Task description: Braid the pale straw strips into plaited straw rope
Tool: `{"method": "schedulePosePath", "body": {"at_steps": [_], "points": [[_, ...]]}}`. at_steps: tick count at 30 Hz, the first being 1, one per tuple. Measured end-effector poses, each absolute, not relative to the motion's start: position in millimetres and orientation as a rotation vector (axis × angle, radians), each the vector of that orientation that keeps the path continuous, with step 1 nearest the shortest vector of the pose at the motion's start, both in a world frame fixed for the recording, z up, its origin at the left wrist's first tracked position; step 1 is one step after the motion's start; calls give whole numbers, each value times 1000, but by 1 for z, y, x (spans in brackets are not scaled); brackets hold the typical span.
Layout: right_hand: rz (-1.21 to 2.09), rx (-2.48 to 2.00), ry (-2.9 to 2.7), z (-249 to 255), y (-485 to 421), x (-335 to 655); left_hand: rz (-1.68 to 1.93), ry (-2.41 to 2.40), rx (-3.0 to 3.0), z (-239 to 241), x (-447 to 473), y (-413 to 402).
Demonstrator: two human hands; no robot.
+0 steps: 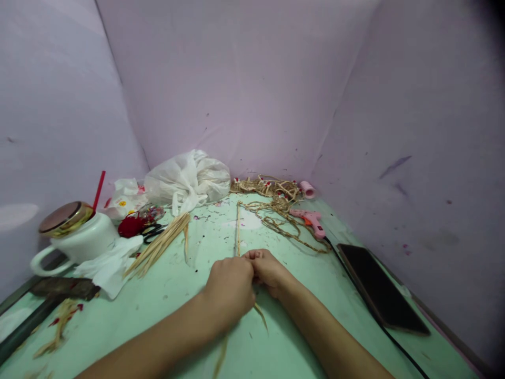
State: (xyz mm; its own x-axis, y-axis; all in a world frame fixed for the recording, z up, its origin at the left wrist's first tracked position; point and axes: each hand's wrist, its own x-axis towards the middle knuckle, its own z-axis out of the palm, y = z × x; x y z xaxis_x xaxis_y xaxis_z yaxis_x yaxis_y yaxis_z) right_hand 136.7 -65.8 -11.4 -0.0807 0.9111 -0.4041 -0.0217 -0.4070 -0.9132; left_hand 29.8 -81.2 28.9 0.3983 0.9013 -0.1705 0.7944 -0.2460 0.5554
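Observation:
My left hand (232, 288) and my right hand (267, 271) meet over the middle of the green table, both closed around a thin straw-coloured braided cord (238, 226). The cord runs straight away from my fingers toward the back of the table. Loose strand ends (261, 317) hang out below my hands toward me. My fingertips hide the exact spot where the strands are gripped. Left of the cord lies a bundle of dry straw strips (161, 246). To the right, more braided cord (290, 231) lies in loose loops.
A pink glue gun (310, 220) with a black cable lies right, near a dark phone (381, 287). At left stand a white mug (89, 239), a hammer (65, 288), black scissors (153, 231) and red yarn (131, 225). A white plastic bag (189, 179) sits against the back wall.

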Motion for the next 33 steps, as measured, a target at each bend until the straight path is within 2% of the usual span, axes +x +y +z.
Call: {"method": "schedulePosePath", "body": {"at_steps": [3,6,9,16,24,28,33], "points": [[1681,-1346,-1041,-12,-64,142,225,1434,1989,39,15,-58],[1722,-1289,-1051,-13,-64,145,396,1464,1518,44,5,-39],[1722,-1273,-1047,-13,-65,145,366,1325,1183,37,4,-36],[1709,-1260,-1174,-10,-64,149,276,1153,945,14,8,-37],[1163,-1495,-1663,-18,-60,152,380,1374,1380,9,17,-44],[825,-1813,-1786,-8,-68,151,479,1361,1379,0,21,-48],[615,-1986,-1888,16,-83,146,522,1387,1313,-2,25,-51]]}}
